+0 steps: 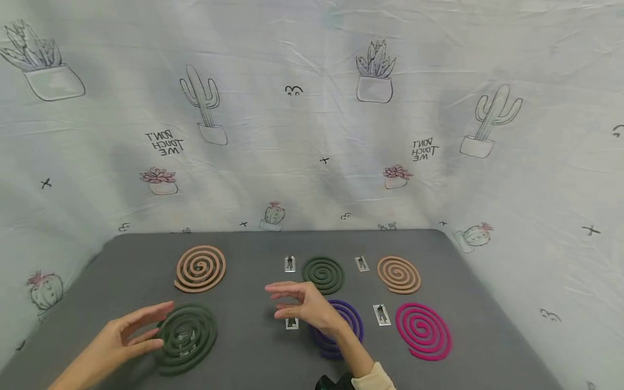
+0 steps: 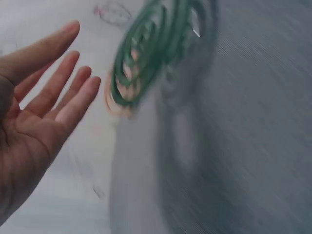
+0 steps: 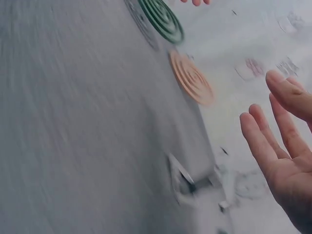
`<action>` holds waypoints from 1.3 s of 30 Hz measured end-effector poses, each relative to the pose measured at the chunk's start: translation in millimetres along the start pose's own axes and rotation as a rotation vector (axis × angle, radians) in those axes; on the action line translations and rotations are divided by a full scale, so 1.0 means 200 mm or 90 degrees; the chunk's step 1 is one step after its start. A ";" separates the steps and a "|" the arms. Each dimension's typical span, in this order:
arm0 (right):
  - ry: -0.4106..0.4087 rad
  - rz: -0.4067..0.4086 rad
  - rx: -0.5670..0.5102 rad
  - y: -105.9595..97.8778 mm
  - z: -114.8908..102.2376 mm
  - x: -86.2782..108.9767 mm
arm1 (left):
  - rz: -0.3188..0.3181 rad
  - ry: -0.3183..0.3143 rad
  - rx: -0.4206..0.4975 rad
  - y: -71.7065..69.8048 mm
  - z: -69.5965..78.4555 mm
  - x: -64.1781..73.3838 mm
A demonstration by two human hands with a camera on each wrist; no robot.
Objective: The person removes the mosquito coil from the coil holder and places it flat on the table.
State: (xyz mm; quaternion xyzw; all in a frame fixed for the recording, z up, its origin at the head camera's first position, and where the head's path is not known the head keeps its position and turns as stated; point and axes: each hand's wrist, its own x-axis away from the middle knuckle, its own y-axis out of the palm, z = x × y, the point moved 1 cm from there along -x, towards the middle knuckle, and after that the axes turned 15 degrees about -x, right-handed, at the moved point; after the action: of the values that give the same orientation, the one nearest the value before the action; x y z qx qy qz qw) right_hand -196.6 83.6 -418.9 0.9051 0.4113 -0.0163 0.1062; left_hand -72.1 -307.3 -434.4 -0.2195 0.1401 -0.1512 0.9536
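My left hand [image 1: 129,336] is held with fingers and thumb spread at the left edge of a green mosquito coil [image 1: 209,337]. In the left wrist view a gap separates the fingers from this coil, which sits raised above its shadow. A metal coil stand [image 1: 185,336] shows through its rings. My right hand [image 1: 309,307] hovers with parted fingers, holding nothing, above a small metal stand [image 1: 292,324]. Its wrist partly hides a purple coil [image 1: 359,330]. The right wrist view also shows the right hand [image 3: 287,165] empty.
Brown coils lie at the back left [image 1: 200,269] and back right [image 1: 398,274], a dark green coil [image 1: 323,274] between them. A pink coil [image 1: 423,331] lies at the right. More metal stands [image 1: 382,314] are on the grey table [image 1: 253,357]. A printed curtain [image 1: 312,124] surrounds the table.
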 end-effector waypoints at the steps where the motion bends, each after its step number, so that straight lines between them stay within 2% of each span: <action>1: 0.002 -0.007 -0.010 0.03 0.02 -0.01 | 0.001 0.009 0.017 -0.01 -0.03 0.03; 5: 0.028 -0.025 -0.052 0.13 0.09 -0.07 | 0.001 -0.006 0.070 -0.02 -0.10 0.13; 9: 0.052 -0.026 -0.090 0.21 0.15 -0.12 | 0.003 -0.007 0.093 -0.03 -0.15 0.18; 13: 0.062 -0.008 -0.106 0.28 0.20 -0.16 | 0.001 0.000 0.065 -0.04 -0.18 0.18; 16: 0.080 -0.002 -0.111 0.33 0.22 -0.19 | -0.013 -0.003 0.067 -0.05 -0.19 0.18; 20: 0.106 0.003 -0.109 0.39 0.25 -0.22 | -0.056 0.007 0.116 -0.05 -0.20 0.17; 24: 0.117 0.030 -0.107 0.44 0.26 -0.23 | -0.089 -0.024 0.147 -0.05 -0.19 0.14; 27: 0.110 0.051 -0.100 0.46 0.27 -0.24 | -0.090 -0.062 0.131 -0.04 -0.17 0.13; 30: 0.105 0.061 -0.076 0.48 0.28 -0.25 | -0.074 -0.075 0.084 -0.04 -0.16 0.13; 36: 0.089 0.072 0.051 0.52 0.27 -0.26 | -0.040 -0.077 -0.002 -0.03 -0.17 0.13; 39: 0.086 0.070 0.096 0.53 0.27 -0.26 | -0.048 -0.070 -0.002 -0.02 -0.17 0.12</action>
State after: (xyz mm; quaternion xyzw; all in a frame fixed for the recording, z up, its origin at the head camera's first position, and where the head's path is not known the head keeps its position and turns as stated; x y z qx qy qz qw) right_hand -149.0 -33.9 -446.0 0.9309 0.3646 0.0195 0.0110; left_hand -62.7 -331.2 -467.1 -0.2340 0.0790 -0.1741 0.9532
